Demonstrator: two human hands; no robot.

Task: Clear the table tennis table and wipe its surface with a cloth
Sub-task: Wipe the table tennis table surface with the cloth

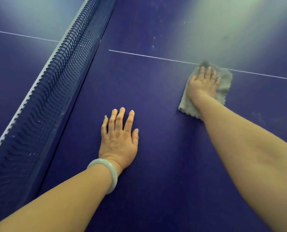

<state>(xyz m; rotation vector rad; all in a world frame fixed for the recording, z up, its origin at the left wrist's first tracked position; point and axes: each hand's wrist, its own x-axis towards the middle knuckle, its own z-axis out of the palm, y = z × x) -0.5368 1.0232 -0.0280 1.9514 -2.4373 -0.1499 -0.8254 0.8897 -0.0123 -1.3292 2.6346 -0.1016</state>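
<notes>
The right hand (204, 82) lies flat with straight fingers on a fuzzy grey cloth (222, 88), pressing it to the dark blue table tennis table (164, 148) at the thin white centre line (147, 56). Nearer, the left hand (118, 138), pale green bangle (110, 173) at its wrist, rests open and flat on the surface, right of the blue net (44, 97).

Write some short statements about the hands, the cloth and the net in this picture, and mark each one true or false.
1. The right hand presses flat on the grey cloth. True.
2. The left hand holds a paddle. False: it rests flat on the bare blue table, holding nothing.
3. A pale bangle sits on the left wrist. True.
4. The cloth lies beyond the net. False: it lies on the same side of the net as both hands.
</notes>
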